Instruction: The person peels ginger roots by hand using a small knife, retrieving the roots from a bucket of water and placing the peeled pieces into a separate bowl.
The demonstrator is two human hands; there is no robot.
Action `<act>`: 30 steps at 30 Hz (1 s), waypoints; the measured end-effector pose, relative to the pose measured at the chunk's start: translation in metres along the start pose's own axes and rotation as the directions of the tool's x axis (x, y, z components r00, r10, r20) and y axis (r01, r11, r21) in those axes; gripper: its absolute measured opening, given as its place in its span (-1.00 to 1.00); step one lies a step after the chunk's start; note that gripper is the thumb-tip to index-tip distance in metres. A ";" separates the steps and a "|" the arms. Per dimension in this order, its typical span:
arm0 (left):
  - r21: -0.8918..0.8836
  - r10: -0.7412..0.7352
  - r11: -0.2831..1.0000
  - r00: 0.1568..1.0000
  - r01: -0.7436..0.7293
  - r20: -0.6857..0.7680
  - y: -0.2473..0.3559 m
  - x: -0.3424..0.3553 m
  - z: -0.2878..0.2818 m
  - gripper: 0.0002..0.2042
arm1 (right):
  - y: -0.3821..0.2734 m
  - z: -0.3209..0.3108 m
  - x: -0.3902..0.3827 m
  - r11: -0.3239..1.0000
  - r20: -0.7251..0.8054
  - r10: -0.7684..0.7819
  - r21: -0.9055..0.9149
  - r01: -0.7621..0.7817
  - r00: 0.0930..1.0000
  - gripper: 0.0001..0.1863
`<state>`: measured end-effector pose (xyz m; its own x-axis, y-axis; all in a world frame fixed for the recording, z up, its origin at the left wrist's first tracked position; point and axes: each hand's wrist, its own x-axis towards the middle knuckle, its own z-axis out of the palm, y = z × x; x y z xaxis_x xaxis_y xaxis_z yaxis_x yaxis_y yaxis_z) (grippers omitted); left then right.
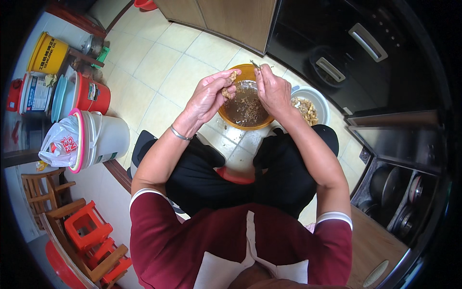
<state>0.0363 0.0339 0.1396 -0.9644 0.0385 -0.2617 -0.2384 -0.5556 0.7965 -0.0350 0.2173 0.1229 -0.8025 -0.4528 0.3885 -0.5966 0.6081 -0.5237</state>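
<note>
Pale tiled floor [163,72], brown wooden cabinet [231,19], glossy black panels [308,38], red plastic stools [72,230]

Over a yellow basin [246,72] of murky water [244,114], the left hand [210,95] pinches a lumpy brown piece [226,92], while the right hand [276,94] grips a thin item [254,64] (too small to identify). A pale bowl [322,102] of brownish pieces [305,109] sits just beside the basin.

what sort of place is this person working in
Probably a home kitchen: what look like pans sit at the lower right, near a glossy black cabinet with pale handles, and the floor is tiled.
</note>
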 end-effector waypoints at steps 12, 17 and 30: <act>-0.133 -0.003 0.991 0.997 -0.007 -0.079 -0.018 -0.002 -0.011 -0.72 | -0.011 0.009 -0.011 0.981 0.112 -0.085 0.183 0.063 0.990 -0.80; -0.037 0.081 0.995 0.982 -0.089 -0.173 -0.024 -0.012 -0.009 -0.71 | -0.015 0.009 -0.017 0.986 0.138 -0.163 0.067 0.155 0.977 -0.79; 0.015 0.132 0.991 0.976 -0.132 -0.171 -0.025 -0.015 -0.010 -0.73 | -0.022 0.022 -0.020 0.971 0.094 -0.227 -0.057 0.232 0.969 -0.80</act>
<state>0.0581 0.0387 0.1177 -0.9534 -0.1783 -0.2435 -0.1109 -0.5432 0.8322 -0.0059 0.1990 0.1099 -0.6427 -0.6383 0.4238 -0.7659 0.5222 -0.3751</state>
